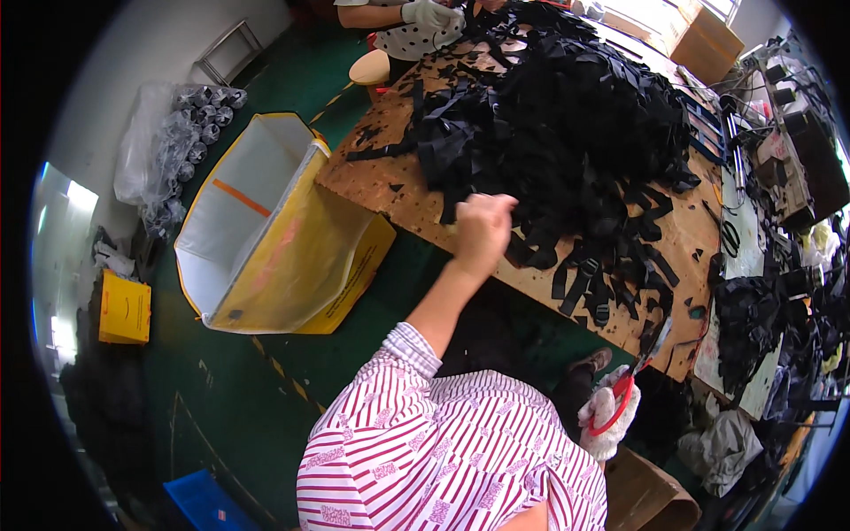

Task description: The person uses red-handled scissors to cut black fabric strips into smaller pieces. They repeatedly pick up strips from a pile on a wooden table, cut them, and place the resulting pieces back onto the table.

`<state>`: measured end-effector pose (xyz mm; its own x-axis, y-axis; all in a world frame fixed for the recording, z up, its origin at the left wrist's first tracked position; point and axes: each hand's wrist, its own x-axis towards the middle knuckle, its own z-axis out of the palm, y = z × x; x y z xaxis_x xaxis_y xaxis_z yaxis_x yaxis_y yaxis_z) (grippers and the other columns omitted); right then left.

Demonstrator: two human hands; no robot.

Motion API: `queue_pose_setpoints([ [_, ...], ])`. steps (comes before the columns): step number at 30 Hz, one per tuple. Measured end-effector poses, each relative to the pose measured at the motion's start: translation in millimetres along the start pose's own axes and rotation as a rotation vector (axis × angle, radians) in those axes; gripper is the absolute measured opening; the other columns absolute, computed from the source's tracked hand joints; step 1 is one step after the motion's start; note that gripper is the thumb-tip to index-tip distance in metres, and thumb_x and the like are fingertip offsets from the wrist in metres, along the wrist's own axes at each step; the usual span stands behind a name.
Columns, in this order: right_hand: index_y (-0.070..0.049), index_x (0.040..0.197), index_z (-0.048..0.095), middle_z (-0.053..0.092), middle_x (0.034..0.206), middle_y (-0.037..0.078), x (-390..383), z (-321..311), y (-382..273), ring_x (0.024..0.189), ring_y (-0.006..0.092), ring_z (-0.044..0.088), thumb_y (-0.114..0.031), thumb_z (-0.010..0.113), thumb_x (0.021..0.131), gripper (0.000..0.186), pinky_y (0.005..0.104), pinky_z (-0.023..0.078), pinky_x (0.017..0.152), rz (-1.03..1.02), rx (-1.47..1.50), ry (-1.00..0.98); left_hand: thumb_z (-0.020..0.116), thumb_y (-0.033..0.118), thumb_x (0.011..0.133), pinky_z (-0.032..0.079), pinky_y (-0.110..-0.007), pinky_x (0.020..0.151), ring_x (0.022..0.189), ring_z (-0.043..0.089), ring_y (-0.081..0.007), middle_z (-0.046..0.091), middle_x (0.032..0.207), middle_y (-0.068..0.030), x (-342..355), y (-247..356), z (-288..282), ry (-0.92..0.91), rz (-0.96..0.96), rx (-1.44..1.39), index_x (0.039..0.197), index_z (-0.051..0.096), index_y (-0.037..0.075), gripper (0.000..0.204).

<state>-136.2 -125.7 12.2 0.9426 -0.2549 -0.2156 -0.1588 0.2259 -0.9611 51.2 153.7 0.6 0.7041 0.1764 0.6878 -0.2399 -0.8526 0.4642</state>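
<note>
Black strap pieces (567, 133) heaped across a wooden worktable (390, 190), spilling toward its near edge. Left hand (482, 228) bare, curled into a loose fist at the pile's near fringe, fingers closed on what looks like a strap end, though the grip itself hidden behind the knuckles. Right hand (606, 414) in a white glove, low beside the table's corner, wrapped round the red handles of scissors (639, 367), blades pointing up toward the table edge. Striped sleeve and shoulder filling the lower middle. Open yellow bag (274, 230) with a pale lining standing on the green floor, just beside the table's left edge. Another person's gloved hand (429, 13) at the far end of the table. Sewing machine (788, 150) and tangled dark webbing crowding the right side.
</note>
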Motion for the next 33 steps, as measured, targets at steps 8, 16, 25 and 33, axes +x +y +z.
queue_pose_setpoints([
  [8,-0.004,0.106,0.044,0.053,0.081,0.007,-8,-5,5,0.04,0.0129,0.047,0.0,0.057,0.073,0.036,0.0232,0.038,0.035,0.117,-0.042,0.013,0.055,-0.002,0.074,0.045,-0.039,0.077,0.092,0.054,-0.0273,0.052,0.1,-0.009,-5,-137,-24,-0.29,0.142,0.408,0.1,0.065,0.009,0.03],
  [16,-0.005,0.105,0.044,0.052,0.08,0.006,-12,-9,9,0.04,0.0128,0.047,-0.001,0.059,0.073,0.036,0.0232,0.04,0.036,0.107,-0.028,0.021,0.067,0.004,0.072,0.046,-0.04,0.076,0.088,0.056,-0.0294,0.052,0.099,-0.0094,-8,-118,-30,-0.403,0.139,0.196,0.093,0.062,0.005,0.021],
  [25,-0.003,0.104,0.044,0.05,0.072,0.006,-8,8,-2,0.039,0.0107,0.045,-0.002,0.058,0.073,0.034,0.0215,0.039,0.036,0.169,-0.112,0.014,0.06,0.007,0.086,0.042,-0.024,0.06,0.067,0.052,-0.0131,0.054,0.077,-0.0051,-17,-22,-55,-0.258,-0.209,-0.519,0.092,0.055,0.001,0.01],
  [33,-0.001,0.102,0.043,0.048,0.07,0.004,21,41,-15,0.038,0.0099,0.044,-0.001,0.057,0.073,0.032,0.0209,0.037,0.035,0.237,-0.159,-0.121,0.054,0.01,0.091,0.034,-0.017,0.048,0.057,0.04,-0.0015,0.047,0.073,0.0036,-37,37,-5,-0.57,-0.443,-0.984,0.12,0.047,0.005,0.03],
])
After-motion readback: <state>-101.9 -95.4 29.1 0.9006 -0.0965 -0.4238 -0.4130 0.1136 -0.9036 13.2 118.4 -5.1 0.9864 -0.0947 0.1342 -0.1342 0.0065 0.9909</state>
